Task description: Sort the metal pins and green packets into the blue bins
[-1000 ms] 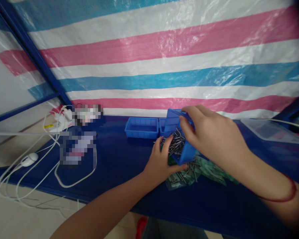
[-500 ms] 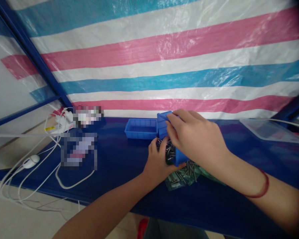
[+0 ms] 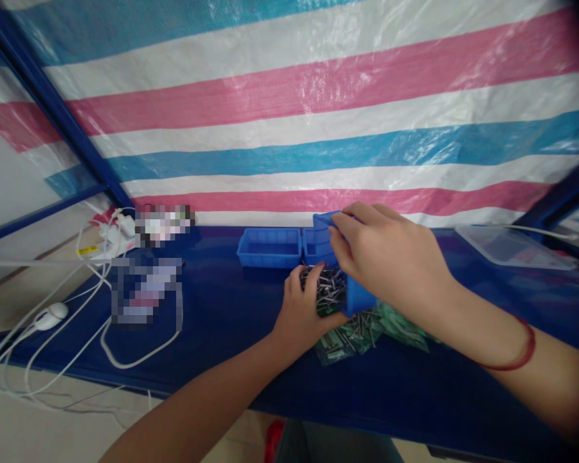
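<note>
glossy blue plastic bin (image 3: pixel 354 297); shiny metal pins (image 3: pixel 329 287); glossy woven tarp (image 3: pixel 318 103).

No text, brand or number can be read. A small yellow tag (image 3: pixel 91 248) on the white power strip (image 3: pixel 114 230) carries marks too small to make out, and the print on the green packets (image 3: pixel 390 325) is blurred. Two patches (image 3: pixel 142 296) at the left of the table (image 3: pixel 222 321) are pixelated.
</note>
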Tool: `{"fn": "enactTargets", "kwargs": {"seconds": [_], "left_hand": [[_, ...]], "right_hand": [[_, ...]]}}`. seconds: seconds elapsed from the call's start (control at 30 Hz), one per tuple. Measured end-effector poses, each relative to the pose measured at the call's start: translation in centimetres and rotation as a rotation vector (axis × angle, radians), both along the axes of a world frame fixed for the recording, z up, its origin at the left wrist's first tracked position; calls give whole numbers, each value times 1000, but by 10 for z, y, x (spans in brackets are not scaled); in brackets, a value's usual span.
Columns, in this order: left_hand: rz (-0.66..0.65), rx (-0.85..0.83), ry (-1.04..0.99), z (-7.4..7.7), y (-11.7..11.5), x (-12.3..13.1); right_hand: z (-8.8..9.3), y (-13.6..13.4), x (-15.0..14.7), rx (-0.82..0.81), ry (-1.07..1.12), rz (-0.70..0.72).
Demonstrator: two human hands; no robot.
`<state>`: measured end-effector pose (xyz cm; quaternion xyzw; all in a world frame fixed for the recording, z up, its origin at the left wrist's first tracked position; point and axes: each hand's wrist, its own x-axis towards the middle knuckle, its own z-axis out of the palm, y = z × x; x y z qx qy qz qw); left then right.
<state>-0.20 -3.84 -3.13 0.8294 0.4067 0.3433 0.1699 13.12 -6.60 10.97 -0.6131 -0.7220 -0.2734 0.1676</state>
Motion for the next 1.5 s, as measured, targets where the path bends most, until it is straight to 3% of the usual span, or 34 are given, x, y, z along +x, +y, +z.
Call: {"fn": "enactTargets", "kwargs": {"seconds": [0.6,0.93,1.17,1.5], "left_hand": [[-65,21,112,5,0,2],[-35,48,249,12,-7,5],[-48,136,303,15,-9,9],[-96,232,290,15,-11,10]], "right_hand": [[2,-17,37,-23,-52,-20],[8,-35,54,4,-143,-49],[11,-31,73,-78,-188,-159],[14,-32,87,-98,-215,-188]]}}
